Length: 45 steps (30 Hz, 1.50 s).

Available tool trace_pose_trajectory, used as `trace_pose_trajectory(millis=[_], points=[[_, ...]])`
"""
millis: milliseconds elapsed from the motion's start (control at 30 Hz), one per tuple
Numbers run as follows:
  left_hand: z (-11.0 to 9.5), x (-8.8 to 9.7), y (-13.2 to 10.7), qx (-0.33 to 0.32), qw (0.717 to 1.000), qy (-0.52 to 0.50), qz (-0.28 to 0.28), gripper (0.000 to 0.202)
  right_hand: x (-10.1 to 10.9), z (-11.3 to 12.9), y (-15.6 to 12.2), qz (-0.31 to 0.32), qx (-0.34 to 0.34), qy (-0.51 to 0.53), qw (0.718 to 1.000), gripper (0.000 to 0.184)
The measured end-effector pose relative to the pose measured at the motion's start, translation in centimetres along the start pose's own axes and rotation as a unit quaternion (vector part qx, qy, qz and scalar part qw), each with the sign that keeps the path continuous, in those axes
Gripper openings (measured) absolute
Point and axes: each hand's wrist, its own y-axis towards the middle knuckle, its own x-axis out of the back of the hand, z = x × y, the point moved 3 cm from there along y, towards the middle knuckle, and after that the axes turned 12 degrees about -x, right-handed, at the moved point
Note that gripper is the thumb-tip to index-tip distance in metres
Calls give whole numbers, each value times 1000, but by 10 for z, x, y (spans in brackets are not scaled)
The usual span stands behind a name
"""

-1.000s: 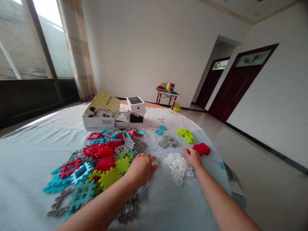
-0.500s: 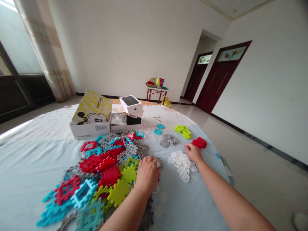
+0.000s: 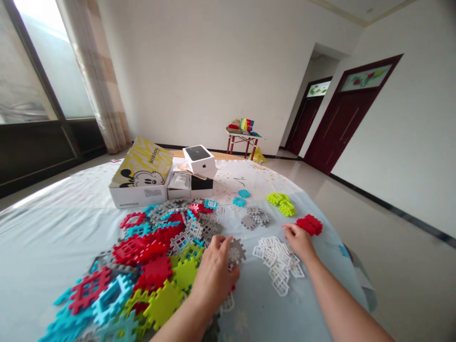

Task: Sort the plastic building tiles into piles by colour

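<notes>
My left hand [image 3: 216,268] is over the right edge of a mixed heap of plastic interlocking building pieces [image 3: 156,273]. Its thumb and index finger are apart, and a grey notched square piece [image 3: 236,251] lies just beyond them. Whether they touch it I cannot tell; the other fingers curl out of sight. My right hand [image 3: 300,241] hovers at the right side of a loose pile of white window-grid pieces [image 3: 274,256]. Its fingers are drawn together, with nothing visible in them. Just behind it lies a red stack of pieces [image 3: 309,224].
Small groups of lime green [image 3: 281,203], grey [image 3: 255,219] and blue pieces [image 3: 239,201] lie farther back. A yellow-lidded shoebox [image 3: 138,194] and a white phone box [image 3: 199,164] on other boxes stand behind the heap. The tablecloth's right edge [image 3: 344,240] curves beside my right arm.
The view has shifted slightly. My left thumb and index finger have spread apart, uncovering more of the grey piece. My right hand stays beside the white pile and red stack.
</notes>
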Motion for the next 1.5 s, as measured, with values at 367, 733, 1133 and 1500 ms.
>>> trace_pose_trajectory(millis=[367, 733, 1133, 1500], points=[[-5, 6, -7, 74, 980, -167, -75, 50, 11, 137, -78, 342, 224, 230, 883, 53], [-26, -21, -6, 184, 804, -562, -65, 69, -2, 127, -98, 395, 183, 261, 862, 53], [-48, -32, -4, 362, 575, -707, -196, 11, 19, 121, -79, 297, 284, 221, 884, 53], [-86, -44, 10, 280, 704, -652, -34, 37, -3, 73, -18, 102, 125, 248, 955, 53]])
